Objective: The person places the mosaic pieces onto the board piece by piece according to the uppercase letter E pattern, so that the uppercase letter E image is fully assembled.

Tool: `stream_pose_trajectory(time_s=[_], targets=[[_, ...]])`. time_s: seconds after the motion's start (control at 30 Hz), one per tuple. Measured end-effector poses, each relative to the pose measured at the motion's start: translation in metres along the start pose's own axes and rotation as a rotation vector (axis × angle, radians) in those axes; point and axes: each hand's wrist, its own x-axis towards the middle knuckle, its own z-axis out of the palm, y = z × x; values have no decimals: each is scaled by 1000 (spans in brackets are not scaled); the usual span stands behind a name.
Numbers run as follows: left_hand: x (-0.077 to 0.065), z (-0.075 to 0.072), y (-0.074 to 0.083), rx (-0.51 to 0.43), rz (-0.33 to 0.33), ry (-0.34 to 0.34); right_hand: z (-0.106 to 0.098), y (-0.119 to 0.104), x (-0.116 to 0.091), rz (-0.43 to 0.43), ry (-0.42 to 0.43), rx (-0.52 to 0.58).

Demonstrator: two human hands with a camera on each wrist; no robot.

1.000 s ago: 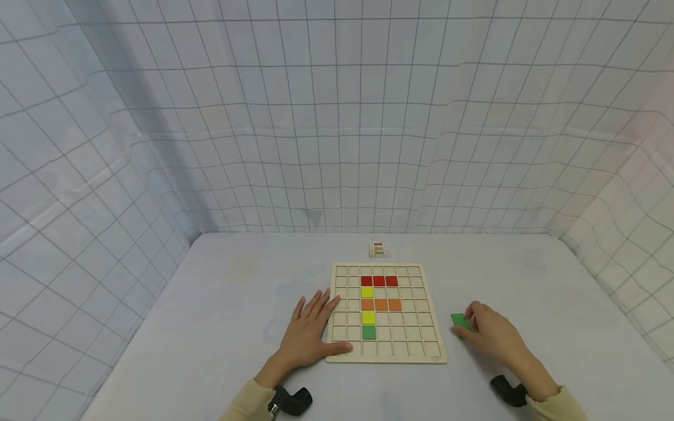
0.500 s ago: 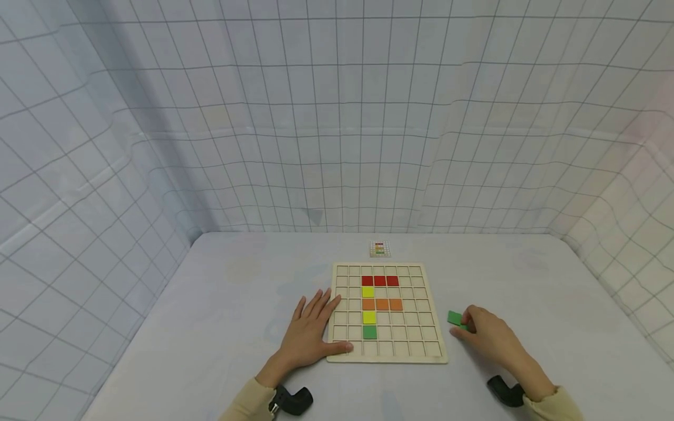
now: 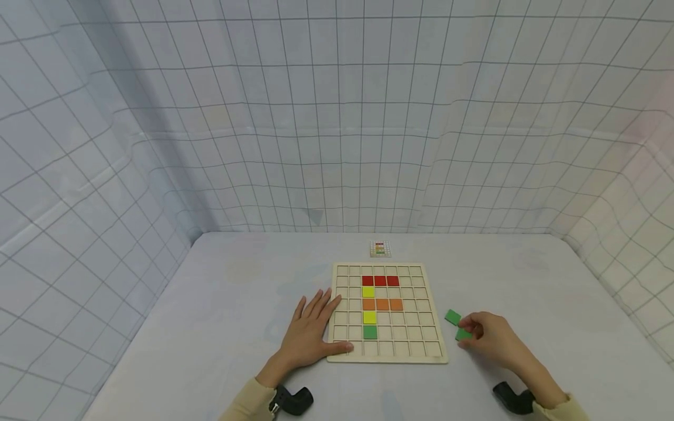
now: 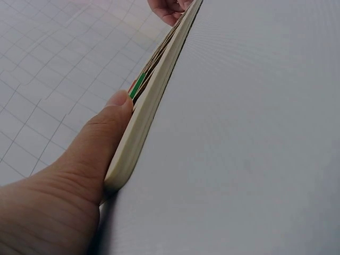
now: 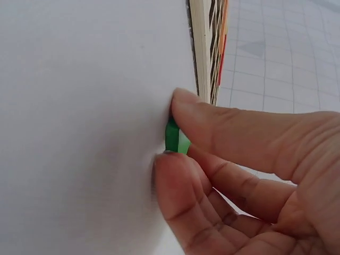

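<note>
Right hand [image 3: 487,339] pinches a small flat green square tile [image 3: 463,334] between thumb and fingertip on the pale worktop [image 3: 237,304], a second loose green tile [image 3: 452,317] just beyond it. Left hand [image 3: 310,333] lies flat, fingers spread, steadying the wooden grid board [image 3: 432,351]. Best lift it level, clear of the board's rim.

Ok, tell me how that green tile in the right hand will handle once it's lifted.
The green tile looks thin and flat, so probably stiff and light. The right hand pinches it by its edges between thumb and fingertip; its smooth faces may slip. Being flat, it should lie still rather than roll, like the other green tile on the table.
</note>
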Motion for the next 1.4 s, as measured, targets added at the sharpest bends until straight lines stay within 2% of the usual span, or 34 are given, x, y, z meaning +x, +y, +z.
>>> stream_pose_trajectory(time_s=[0.1, 0.27, 0.6, 0.83, 1.23, 1.4], targets=[[0, 1, 0, 0, -2, -1, 0, -2, -2, 17, 7, 0], [-1, 1, 0, -3, -5, -5, 1, -4, -4, -4, 1, 0], [0, 1, 0, -3, -2, -7, -2, -4, 0, 32, -94, -26], [0, 1, 0, -10, 1, -14, -5, -1, -1, 9, -127, 10], [0, -1, 1, -25, 15, 18, -1, -4, -4, 24, -70, 23], [0, -2, 2, -29, 6, 5, 1, -2, -3, -36, -47, 15]])
